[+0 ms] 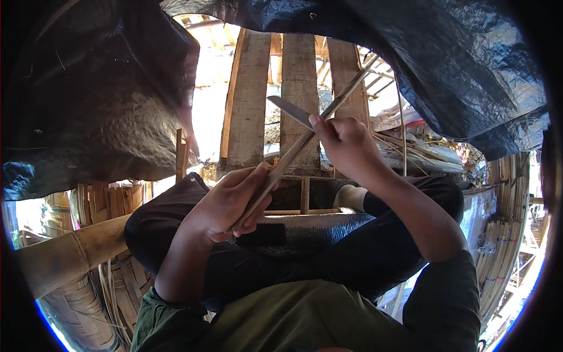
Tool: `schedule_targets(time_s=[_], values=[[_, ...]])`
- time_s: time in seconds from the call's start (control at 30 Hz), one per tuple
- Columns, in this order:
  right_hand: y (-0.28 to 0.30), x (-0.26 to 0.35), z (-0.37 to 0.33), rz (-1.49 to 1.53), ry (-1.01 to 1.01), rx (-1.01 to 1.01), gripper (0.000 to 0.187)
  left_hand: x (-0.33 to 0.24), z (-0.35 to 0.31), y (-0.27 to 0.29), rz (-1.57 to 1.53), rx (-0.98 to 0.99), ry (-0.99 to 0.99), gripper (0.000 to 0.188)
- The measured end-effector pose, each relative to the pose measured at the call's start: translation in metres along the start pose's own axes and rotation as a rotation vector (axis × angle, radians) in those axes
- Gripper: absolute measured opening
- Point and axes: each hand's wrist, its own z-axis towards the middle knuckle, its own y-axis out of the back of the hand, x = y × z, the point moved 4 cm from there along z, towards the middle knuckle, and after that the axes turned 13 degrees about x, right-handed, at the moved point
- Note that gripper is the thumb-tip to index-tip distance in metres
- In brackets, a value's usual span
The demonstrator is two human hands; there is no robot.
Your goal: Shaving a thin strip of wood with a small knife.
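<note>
Bamboo strip (pixel 305 138): your left hand (pixel 226 205) clamps its near end; right hand (pixel 346 144), fingers closed on knife (pixel 291 111). Shave shallow, stroking away.

Counts, taken around the bamboo strip (pixel 305 141): 1 strip, 1 knife (pixel 290 111) crossing it, 2 hands on it — left hand (pixel 231 205) low, right hand (pixel 346 141) high. Behind it: 3 upright wooden planks (pixel 299 88). Left of it: 1 thick bamboo pole (pixel 70 252).
</note>
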Motion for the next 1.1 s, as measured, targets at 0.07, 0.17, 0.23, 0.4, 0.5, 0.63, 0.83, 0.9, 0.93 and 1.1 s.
schedule_targets(time_s=[0.07,0.17,0.23,0.4,0.5,0.63,0.83,0.9,0.93,1.1], values=[[0.009,-0.008,0.009,-0.009,-0.044,0.011,0.058,0.002,0.001,-0.001,-0.007,-0.025,-0.006,0.038],[0.005,-0.006,0.005,0.01,-0.019,0.075,0.06,0.0,-0.002,-0.002,-0.054,-0.046,0.033,0.038],[0.0,-0.013,0.007,0.001,0.012,0.045,0.059,0.004,0.001,0.003,-0.003,-0.011,0.024,0.039],[0.011,-0.009,0.006,0.087,-0.136,0.079,0.057,-0.001,-0.001,-0.002,-0.035,-0.033,0.008,0.039],[0.01,-0.014,0.008,0.021,-0.079,0.101,0.057,0.005,-0.001,0.001,0.054,-0.022,-0.007,0.04],[-0.002,-0.005,-0.002,-0.056,0.198,-0.158,0.058,0.0,0.001,-0.003,-0.029,-0.017,0.002,0.04],[0.001,-0.011,0.002,-0.025,0.007,-0.09,0.057,0.0,-0.002,-0.003,-0.072,0.02,0.008,0.039],[0.0,-0.005,-0.001,0.029,0.006,0.026,0.059,0.0,-0.004,-0.002,-0.032,-0.012,0.011,0.039],[0.009,-0.006,0.006,0.028,0.015,0.025,0.059,0.0,-0.005,-0.003,-0.047,-0.012,0.013,0.039],[-0.002,-0.008,-0.004,0.009,0.002,0.023,0.057,0.002,0.0,-0.001,-0.094,0.04,-0.01,0.039]])
